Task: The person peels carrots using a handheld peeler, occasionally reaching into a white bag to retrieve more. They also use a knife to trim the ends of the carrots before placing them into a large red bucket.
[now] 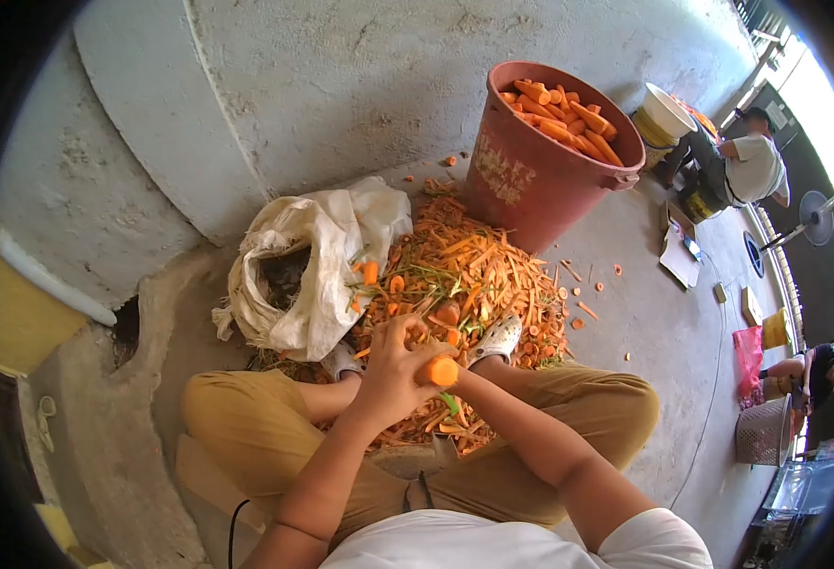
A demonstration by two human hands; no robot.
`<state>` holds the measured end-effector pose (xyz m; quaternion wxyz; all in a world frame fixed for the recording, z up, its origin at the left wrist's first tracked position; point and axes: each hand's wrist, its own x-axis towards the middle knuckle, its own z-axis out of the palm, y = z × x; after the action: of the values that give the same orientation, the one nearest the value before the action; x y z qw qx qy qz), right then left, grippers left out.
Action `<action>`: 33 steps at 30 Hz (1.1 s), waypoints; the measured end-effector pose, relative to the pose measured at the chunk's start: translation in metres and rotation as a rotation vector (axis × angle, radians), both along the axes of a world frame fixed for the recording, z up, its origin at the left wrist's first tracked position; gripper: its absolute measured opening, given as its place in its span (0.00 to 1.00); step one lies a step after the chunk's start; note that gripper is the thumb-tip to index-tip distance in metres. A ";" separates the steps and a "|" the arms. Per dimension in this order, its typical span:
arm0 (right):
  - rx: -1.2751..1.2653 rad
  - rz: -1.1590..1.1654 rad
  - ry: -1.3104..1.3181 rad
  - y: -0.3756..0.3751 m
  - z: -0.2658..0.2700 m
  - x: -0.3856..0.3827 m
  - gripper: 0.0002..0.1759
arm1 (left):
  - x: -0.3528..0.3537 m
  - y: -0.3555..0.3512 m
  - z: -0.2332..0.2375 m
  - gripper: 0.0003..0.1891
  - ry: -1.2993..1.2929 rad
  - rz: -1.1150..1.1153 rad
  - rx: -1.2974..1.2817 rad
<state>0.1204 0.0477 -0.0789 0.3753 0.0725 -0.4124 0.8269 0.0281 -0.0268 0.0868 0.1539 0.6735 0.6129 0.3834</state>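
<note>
My left hand (393, 372) is closed around a carrot (442, 371), whose round cut end faces me. Close behind that carrot is my right hand (464, 380), mostly covered by it and by the left hand. Its fingers are hidden, so I cannot see what they hold. Beneath both hands, a large heap of carrot peelings (479, 275) with cut-off carrot ends and green bits spreads between and beyond my feet.
A red bucket (531, 180) full of peeled carrots (569, 119) stands beyond the heap. To its left slumps an open white sack (317, 256). At the right are a seated person (754, 169), a fan (815, 218), a basket (763, 431) and another person (820, 372).
</note>
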 end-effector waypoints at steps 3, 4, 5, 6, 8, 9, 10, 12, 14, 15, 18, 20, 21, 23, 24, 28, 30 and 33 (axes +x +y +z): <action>0.288 -0.026 -0.846 0.010 0.055 0.003 0.09 | -0.008 -0.003 -0.021 0.21 -0.063 0.051 -0.042; 0.125 0.033 -1.019 0.013 0.086 0.001 0.09 | -0.010 -0.005 -0.024 0.21 -0.106 0.089 -0.014; -0.045 0.091 -1.187 0.014 0.102 0.001 0.10 | -0.012 -0.007 -0.026 0.21 -0.151 0.123 0.014; -0.149 0.072 -1.091 0.016 0.096 0.001 0.10 | -0.014 -0.008 -0.027 0.21 -0.197 0.156 0.042; -0.345 0.042 -0.893 0.022 0.078 0.000 0.10 | -0.020 -0.010 -0.028 0.21 -0.224 0.189 0.092; -0.243 0.024 -0.946 0.026 0.088 0.001 0.09 | -0.024 -0.010 -0.030 0.22 -0.241 0.185 0.113; -0.218 -0.032 -0.936 0.029 0.092 0.001 0.10 | -0.028 -0.009 -0.032 0.22 -0.259 0.184 0.134; -0.167 -0.141 -0.915 0.033 0.097 0.001 0.12 | -0.031 -0.010 -0.037 0.21 -0.321 0.216 0.082; -0.071 -0.182 -1.090 0.038 0.103 0.007 0.14 | -0.034 -0.011 -0.042 0.21 -0.397 0.249 0.015; -0.031 -0.209 -1.102 0.038 0.108 0.008 0.15 | -0.038 -0.009 -0.043 0.20 -0.306 0.249 0.009; 0.160 -0.289 -1.156 0.032 0.119 0.008 0.15 | -0.033 -0.004 -0.048 0.20 -0.391 0.268 -0.068; 0.305 -0.319 -1.211 0.027 0.129 0.009 0.15 | -0.034 -0.004 -0.056 0.20 -0.411 0.277 -0.072; 0.373 -0.322 -1.246 0.024 0.136 0.010 0.14 | -0.035 -0.004 -0.057 0.20 -0.421 0.281 -0.073; 0.615 -0.352 -1.277 0.023 0.138 0.012 0.12 | -0.035 -0.005 -0.053 0.21 -0.440 0.290 -0.114; 0.787 -0.378 -1.268 0.023 0.137 0.015 0.11 | -0.035 -0.005 -0.052 0.21 -0.450 0.295 -0.134; 0.957 -0.244 -1.353 0.017 0.137 0.014 0.12 | -0.037 -0.006 -0.055 0.19 -0.371 0.283 -0.118; 0.947 -0.188 -1.399 0.016 0.138 0.012 0.12 | -0.038 -0.004 -0.057 0.18 -0.343 0.264 -0.094; 0.909 -0.141 -1.438 0.016 0.133 0.011 0.12 | -0.037 -0.005 -0.043 0.18 -0.258 0.232 -0.149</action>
<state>0.1310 0.0642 0.0537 0.0073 -0.3525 -0.8457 0.4006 -0.0094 -0.0320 0.0437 0.2353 0.5302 0.6884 0.4355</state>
